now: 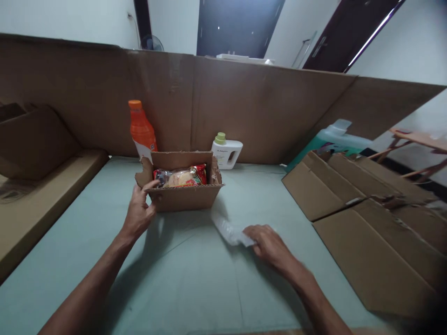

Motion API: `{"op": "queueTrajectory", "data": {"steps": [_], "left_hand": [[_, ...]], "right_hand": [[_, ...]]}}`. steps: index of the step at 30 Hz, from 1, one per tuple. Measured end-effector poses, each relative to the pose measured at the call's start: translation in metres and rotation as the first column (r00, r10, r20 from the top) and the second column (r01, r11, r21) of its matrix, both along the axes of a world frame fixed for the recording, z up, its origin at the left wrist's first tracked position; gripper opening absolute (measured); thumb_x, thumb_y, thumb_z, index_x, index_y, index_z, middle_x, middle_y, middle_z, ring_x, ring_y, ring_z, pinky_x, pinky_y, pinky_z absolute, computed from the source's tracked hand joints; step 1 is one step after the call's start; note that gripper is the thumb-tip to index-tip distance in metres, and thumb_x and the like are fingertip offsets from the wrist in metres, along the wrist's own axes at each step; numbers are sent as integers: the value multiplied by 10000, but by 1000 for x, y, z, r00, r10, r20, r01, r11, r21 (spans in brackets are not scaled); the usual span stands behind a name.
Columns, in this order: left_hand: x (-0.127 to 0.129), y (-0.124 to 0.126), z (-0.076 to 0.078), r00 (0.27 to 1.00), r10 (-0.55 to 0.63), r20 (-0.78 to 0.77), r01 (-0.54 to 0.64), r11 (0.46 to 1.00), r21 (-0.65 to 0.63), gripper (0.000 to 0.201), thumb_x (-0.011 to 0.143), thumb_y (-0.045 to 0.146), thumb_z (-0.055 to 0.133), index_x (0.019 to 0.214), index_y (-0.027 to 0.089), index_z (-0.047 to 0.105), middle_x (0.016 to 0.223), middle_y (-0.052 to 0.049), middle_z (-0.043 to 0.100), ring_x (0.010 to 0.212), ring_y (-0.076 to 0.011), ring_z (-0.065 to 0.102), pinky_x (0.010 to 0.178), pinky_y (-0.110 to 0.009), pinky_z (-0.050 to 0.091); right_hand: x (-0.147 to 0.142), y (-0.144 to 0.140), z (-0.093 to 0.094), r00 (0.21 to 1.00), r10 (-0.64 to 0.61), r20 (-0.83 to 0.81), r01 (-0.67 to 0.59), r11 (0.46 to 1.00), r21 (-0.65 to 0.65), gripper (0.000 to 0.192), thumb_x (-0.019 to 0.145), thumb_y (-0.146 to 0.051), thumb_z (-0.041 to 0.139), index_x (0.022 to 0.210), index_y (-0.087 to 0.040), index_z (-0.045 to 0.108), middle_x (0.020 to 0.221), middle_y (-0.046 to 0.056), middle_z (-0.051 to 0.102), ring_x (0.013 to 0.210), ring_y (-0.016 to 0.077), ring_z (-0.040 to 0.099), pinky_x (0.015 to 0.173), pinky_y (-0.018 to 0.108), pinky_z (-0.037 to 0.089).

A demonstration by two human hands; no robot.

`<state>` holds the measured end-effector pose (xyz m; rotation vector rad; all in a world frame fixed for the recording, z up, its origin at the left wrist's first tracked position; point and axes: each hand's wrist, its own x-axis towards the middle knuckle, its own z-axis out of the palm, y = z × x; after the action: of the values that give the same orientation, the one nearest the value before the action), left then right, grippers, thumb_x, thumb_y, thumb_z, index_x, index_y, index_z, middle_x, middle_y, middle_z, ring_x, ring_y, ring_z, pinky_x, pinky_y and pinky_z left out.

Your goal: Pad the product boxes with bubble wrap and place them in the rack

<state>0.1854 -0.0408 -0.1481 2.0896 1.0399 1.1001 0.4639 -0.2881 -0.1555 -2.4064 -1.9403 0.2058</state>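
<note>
An uncovered cardboard box (185,199) stands on the pale green surface, with red and clear snack packs (183,177) inside it. My left hand (138,211) grips the box's near left corner, its fingers over the rim and thumb on the front wall. To the right and nearer to me, my right hand (268,242) pinches a crumpled strip of translucent plastic wrap (228,232). The strip is partly blurred and hangs out towards the box. Behind the box are an orange bottle (142,128) and a white jug with a green cap (226,152).
A tall cardboard wall (237,102) closes off the back. Cardboard boxes (377,251) stand at the right, with a jug of turquoise liquid (328,142) behind them. More cardboard (38,139) lies at the left on a raised ledge (52,200).
</note>
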Motion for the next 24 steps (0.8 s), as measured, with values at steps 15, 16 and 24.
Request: {"op": "queueTrajectory", "data": {"steps": [15,16,24], "left_hand": [[-23,-140,-57,790,-359,-497,464,880,102,524,946,257,530,1462,189,470,1546,-153,465,1466,-311,378,1182,-550,332],[-18,-138,-63,729,-388,-563,497,866,46,551,933,280,556,1467,173,474,1551,-163,459,1467,-333,376,1184,-572,317],[-74,-101,-69,798,-306,-519,369,929,19,456,982,377,477,1403,209,530,1517,-125,511,1440,-290,420,1154,-506,379]], "right_hand": [[-116,-12,-29,934,216,-286,-119,939,321,407,955,-246,551,1358,-215,601,1417,121,612,1309,278,552,1069,480,449],[-117,-14,-37,936,240,-259,-157,940,302,409,946,-235,558,1351,-210,609,1438,120,596,1328,281,537,1080,485,441],[-63,-87,-73,958,-184,-221,258,888,380,404,995,-400,449,1318,-236,629,1353,111,662,1284,291,578,1030,500,453]]}}
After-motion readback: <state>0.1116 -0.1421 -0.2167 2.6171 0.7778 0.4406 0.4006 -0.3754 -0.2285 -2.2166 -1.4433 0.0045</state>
